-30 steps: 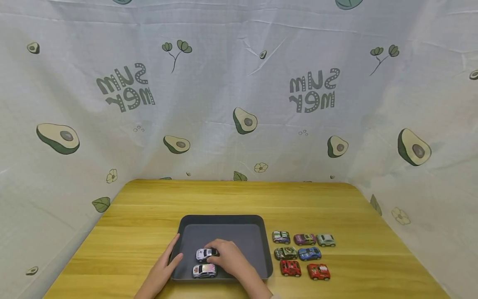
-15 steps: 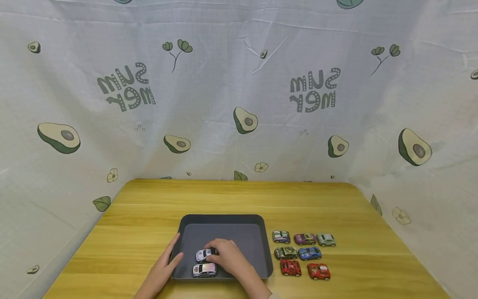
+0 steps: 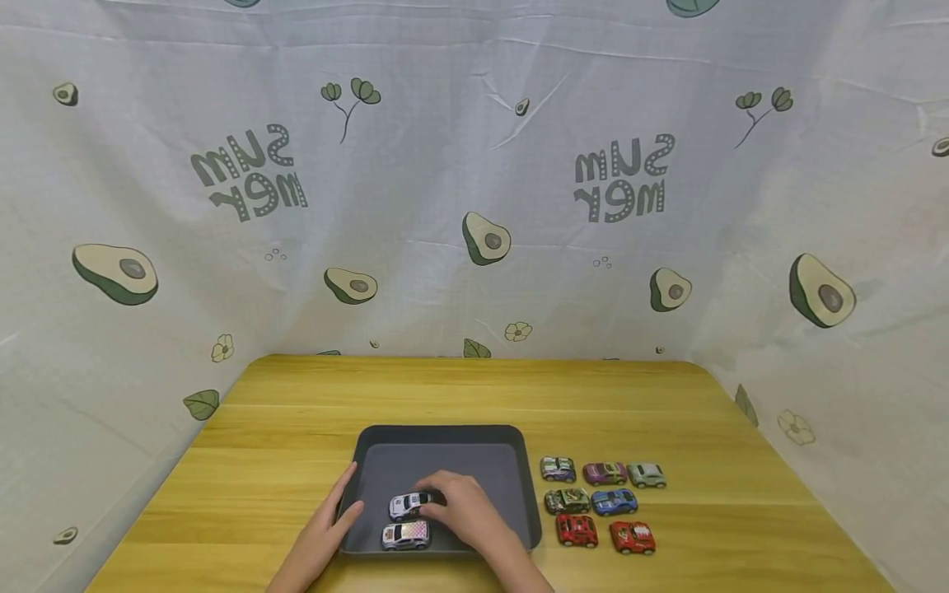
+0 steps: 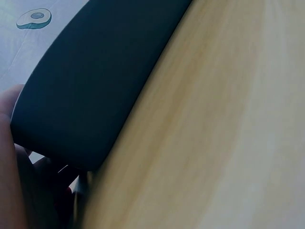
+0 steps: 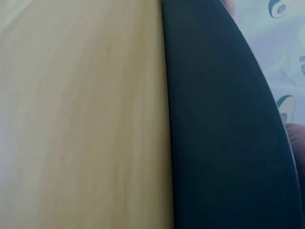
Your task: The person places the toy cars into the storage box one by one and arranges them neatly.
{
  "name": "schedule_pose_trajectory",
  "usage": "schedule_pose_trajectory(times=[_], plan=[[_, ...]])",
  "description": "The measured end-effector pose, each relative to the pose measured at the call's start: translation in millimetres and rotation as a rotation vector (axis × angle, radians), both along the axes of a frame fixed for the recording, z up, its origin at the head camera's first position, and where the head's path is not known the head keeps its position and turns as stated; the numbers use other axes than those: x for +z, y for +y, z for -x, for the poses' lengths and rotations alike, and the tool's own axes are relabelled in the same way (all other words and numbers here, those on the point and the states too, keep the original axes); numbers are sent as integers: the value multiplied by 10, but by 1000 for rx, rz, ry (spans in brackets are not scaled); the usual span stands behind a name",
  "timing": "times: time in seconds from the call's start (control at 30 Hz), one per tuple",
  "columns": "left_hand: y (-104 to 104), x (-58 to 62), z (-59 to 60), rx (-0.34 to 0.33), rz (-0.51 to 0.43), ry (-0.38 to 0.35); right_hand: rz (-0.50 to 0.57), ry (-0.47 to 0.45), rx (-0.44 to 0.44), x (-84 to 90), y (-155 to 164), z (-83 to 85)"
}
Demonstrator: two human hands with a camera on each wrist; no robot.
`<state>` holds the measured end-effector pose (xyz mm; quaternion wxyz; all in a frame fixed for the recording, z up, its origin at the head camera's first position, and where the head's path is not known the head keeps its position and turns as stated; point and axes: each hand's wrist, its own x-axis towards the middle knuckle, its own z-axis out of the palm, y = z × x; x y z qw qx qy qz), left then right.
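Note:
In the head view, my left hand (image 3: pixel 324 527) lies along the left side of a dark grey tray (image 3: pixel 445 435), fingers straight and thumb spread over the near left corner. My right hand (image 3: pixel 463 502) is inside the tray, thumb and fingers parted around the dark rear end of a white toy car (image 3: pixel 404 505). Just in front of that car, parallel to it, stands a silver toy car (image 3: pixel 404 536) with a pink checkered roof. Tray wall (image 4: pixel 90 90) fills much of the left wrist view, and only parts of the hands show in the wrist views.
Right of the tray, several toy cars stand on the wooden table (image 3: pixel 474 387): a striped one (image 3: pixel 558 469), a purple one (image 3: pixel 605 473), a pale one (image 3: pixel 647 475), a camouflage one (image 3: pixel 567 501), a blue one (image 3: pixel 614 502) and red ones (image 3: pixel 577 531). A printed curtain (image 3: pixel 415 181) hangs behind.
My right hand has drawn back slightly to the right along the white toy car, baring more of its rear. The cars and my left hand stay where they were.

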<state>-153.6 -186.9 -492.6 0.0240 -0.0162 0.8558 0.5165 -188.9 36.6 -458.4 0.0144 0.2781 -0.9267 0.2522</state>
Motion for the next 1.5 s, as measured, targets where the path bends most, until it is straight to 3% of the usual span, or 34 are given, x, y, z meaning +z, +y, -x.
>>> schedule_pose_trajectory(times=[0.23, 0.5, 0.9, 1.3, 1.5], plan=[[-2, -3, -1, 5, 7, -2, 17, -14, -8, 11, 106, -53], [-12, -13, -5, 3, 11, 6, 10, 58, 1, 11, 235, -106], [-3, -19, -14, 15, 1, -2, 24, 96, -14, 36, 487, -151], [4, -14, -22, 10, -12, 4, 29, 57, -136, 75, 868, -204], [5, -25, -13, 9, -18, 9, 70, 106, -223, 69, 1071, -229]])
